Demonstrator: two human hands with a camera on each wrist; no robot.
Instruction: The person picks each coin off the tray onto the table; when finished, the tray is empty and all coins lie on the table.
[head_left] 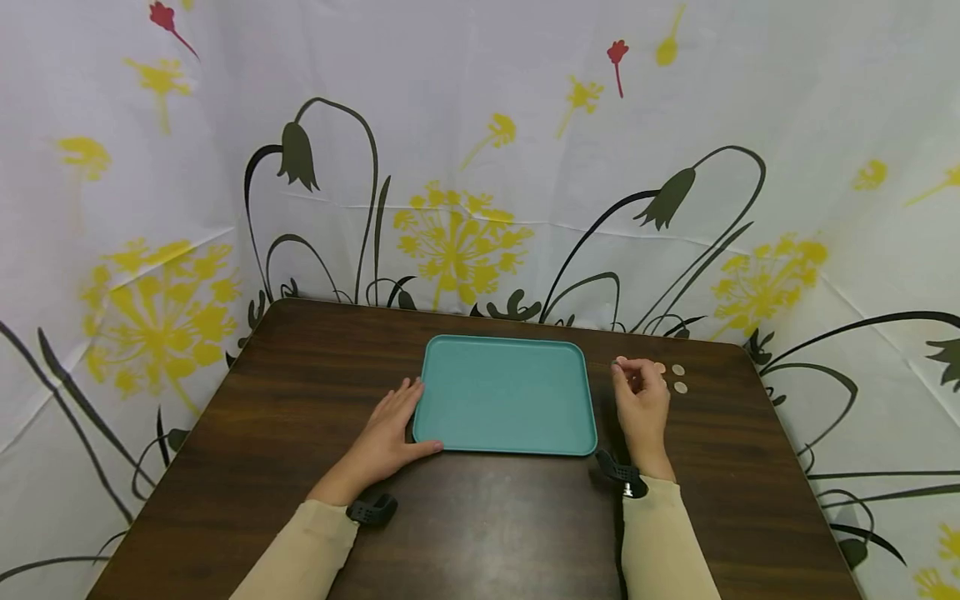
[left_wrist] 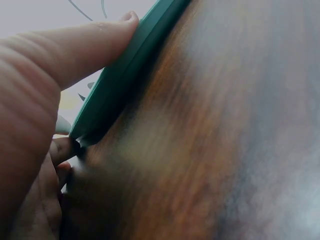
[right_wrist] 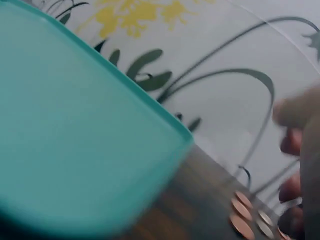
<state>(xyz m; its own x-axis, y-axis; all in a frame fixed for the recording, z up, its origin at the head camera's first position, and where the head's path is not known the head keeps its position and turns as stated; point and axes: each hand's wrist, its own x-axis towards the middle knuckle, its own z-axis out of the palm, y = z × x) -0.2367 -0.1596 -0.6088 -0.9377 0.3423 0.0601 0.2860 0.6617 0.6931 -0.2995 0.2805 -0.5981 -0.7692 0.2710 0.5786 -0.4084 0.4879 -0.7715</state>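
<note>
A turquoise rectangular tray (head_left: 506,396) lies on the table. My left hand (head_left: 390,429) rests at its left side, fingers along the left edge and thumb on the near left corner. The left wrist view shows that thumb (left_wrist: 100,45) against the green rim (left_wrist: 130,60). Just right of the tray, my right hand (head_left: 643,404) has thumb and index finger brought together, with a small round edge like a coin's at the tips. In the right wrist view its curled fingers (right_wrist: 295,145) are blurred. Copper coins (right_wrist: 242,226) and silver coins (right_wrist: 265,228) lie beyond it, partly hidden by the hand.
The dark wooden table (head_left: 487,533) meets a white cloth (head_left: 465,100) printed with flowers, hanging behind and at the sides. Loose coins (head_left: 679,387) lie near the table's far right corner. Black bands (head_left: 372,510) circle both wrists, below pale sleeves.
</note>
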